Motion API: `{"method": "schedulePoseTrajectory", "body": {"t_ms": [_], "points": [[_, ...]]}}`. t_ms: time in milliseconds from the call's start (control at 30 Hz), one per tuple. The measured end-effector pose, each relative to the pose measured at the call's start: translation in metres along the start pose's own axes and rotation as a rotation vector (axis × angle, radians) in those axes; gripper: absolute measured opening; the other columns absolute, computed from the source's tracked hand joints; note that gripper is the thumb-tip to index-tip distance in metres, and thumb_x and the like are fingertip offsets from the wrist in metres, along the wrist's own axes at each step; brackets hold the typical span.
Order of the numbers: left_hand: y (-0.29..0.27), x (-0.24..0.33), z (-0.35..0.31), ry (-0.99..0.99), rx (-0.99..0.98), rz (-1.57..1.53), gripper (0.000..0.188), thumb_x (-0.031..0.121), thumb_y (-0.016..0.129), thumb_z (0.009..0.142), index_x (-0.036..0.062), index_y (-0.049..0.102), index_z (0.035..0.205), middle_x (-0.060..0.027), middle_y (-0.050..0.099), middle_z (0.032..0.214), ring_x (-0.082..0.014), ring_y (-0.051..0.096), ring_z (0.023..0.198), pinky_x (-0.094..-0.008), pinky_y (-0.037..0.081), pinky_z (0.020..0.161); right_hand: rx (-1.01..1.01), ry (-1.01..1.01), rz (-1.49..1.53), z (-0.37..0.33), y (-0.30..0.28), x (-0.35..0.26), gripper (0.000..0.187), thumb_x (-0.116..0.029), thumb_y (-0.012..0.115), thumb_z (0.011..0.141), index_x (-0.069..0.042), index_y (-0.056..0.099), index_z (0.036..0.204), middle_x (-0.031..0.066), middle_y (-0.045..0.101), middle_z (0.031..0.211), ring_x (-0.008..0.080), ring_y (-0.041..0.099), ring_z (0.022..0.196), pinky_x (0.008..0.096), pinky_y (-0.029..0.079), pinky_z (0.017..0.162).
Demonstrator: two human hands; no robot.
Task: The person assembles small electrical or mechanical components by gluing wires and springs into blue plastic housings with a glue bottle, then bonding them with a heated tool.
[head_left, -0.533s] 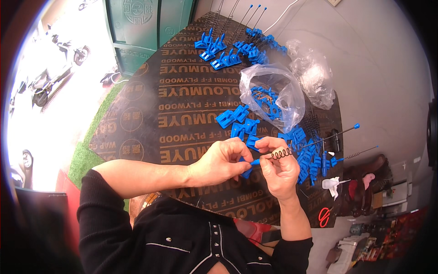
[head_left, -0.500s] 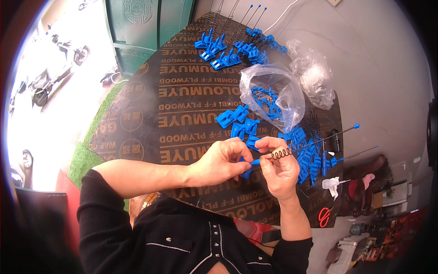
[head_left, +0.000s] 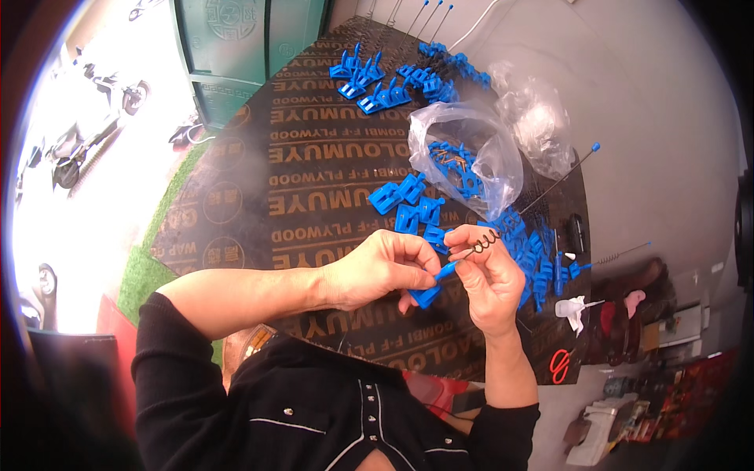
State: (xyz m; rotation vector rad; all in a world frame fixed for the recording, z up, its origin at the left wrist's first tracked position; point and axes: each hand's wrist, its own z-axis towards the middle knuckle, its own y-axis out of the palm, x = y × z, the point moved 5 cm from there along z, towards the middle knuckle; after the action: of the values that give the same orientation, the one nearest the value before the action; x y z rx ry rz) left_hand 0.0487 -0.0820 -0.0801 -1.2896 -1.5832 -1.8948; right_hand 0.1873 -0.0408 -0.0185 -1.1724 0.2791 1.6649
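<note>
My left hand pinches a small blue plastic piece with a peg-like end pointing up and right. My right hand has thumb and fingers closed on a black coil-spring wire, whose lower end meets the blue peg. The wire's straight part runs up and right to a blue tip. Fingers hide the exact joint. Several loose blue clips lie just beyond the hands, and a heap of blue clips lies beside my right hand.
On the dark plywood table, an open clear bag holds small blue parts. Crumpled plastic lies behind it. Assembled blue pieces stand at the far edge. A small nozzle bottle and red-handled scissors lie right.
The blue piece shows more below my left fingers. The wire has tilted more steeply upward, its tip shifting left and up. Both hands stay close together.
</note>
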Motion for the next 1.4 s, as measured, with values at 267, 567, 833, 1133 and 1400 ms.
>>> {"method": "schedulePoseTrajectory", "body": {"t_ms": [267, 567, 833, 1133, 1400], "points": [[0.001, 0.001, 0.002, 0.015, -0.029, 0.000, 0.006, 0.001, 0.062, 0.087, -0.0001, 0.063, 0.093, -0.0045, 0.062, 0.077, -0.0106, 0.061, 0.062, -0.0232, 0.051, 0.050, -0.004, 0.018, 0.052, -0.002, -0.001, 0.002, 0.003, 0.004, 0.063, 0.083, 0.004, 0.061, 0.085, 0.0138, 0.062, 0.104, 0.0207, 0.058, 0.095, 0.0299, 0.048, 0.081], [0.000, 0.003, 0.002, 0.187, 0.050, 0.177, 0.013, 0.007, 0.065, 0.089, -0.0008, 0.067, 0.099, -0.0035, 0.058, 0.084, -0.0088, 0.059, 0.061, -0.0216, 0.052, 0.050, -0.042, 0.018, 0.146, -0.001, -0.001, 0.006, 0.004, 0.004, 0.059, 0.087, 0.004, 0.061, 0.091, 0.0131, 0.060, 0.109, 0.0196, 0.058, 0.098, 0.0305, 0.048, 0.084], [-0.003, 0.002, -0.001, 0.182, 0.095, 0.284, 0.012, 0.009, 0.065, 0.089, 0.0000, 0.069, 0.097, -0.0043, 0.056, 0.088, -0.0091, 0.059, 0.064, -0.0214, 0.051, 0.048, -0.068, -0.006, 0.122, 0.000, 0.001, 0.007, 0.006, 0.004, 0.059, 0.087, 0.003, 0.062, 0.092, 0.0136, 0.060, 0.109, 0.0200, 0.059, 0.097, 0.0312, 0.049, 0.083], [0.002, 0.013, -0.005, 0.226, 0.166, 0.425, 0.012, 0.008, 0.066, 0.088, 0.0000, 0.070, 0.096, -0.0054, 0.061, 0.100, -0.0079, 0.059, 0.074, -0.0207, 0.052, 0.052, -0.064, -0.005, 0.103, -0.001, 0.001, 0.009, 0.009, 0.006, 0.060, 0.085, 0.004, 0.062, 0.094, 0.0128, 0.059, 0.110, 0.0189, 0.059, 0.098, 0.0296, 0.049, 0.083], [0.000, 0.011, -0.006, 0.192, 0.183, 0.445, 0.011, 0.005, 0.066, 0.087, -0.0019, 0.069, 0.095, -0.0061, 0.066, 0.096, -0.0077, 0.059, 0.076, -0.0211, 0.051, 0.058, -0.054, 0.022, 0.128, -0.004, 0.004, 0.014, 0.006, 0.000, 0.060, 0.088, 0.002, 0.061, 0.094, 0.0125, 0.058, 0.111, 0.0201, 0.056, 0.101, 0.0323, 0.047, 0.086]]}}
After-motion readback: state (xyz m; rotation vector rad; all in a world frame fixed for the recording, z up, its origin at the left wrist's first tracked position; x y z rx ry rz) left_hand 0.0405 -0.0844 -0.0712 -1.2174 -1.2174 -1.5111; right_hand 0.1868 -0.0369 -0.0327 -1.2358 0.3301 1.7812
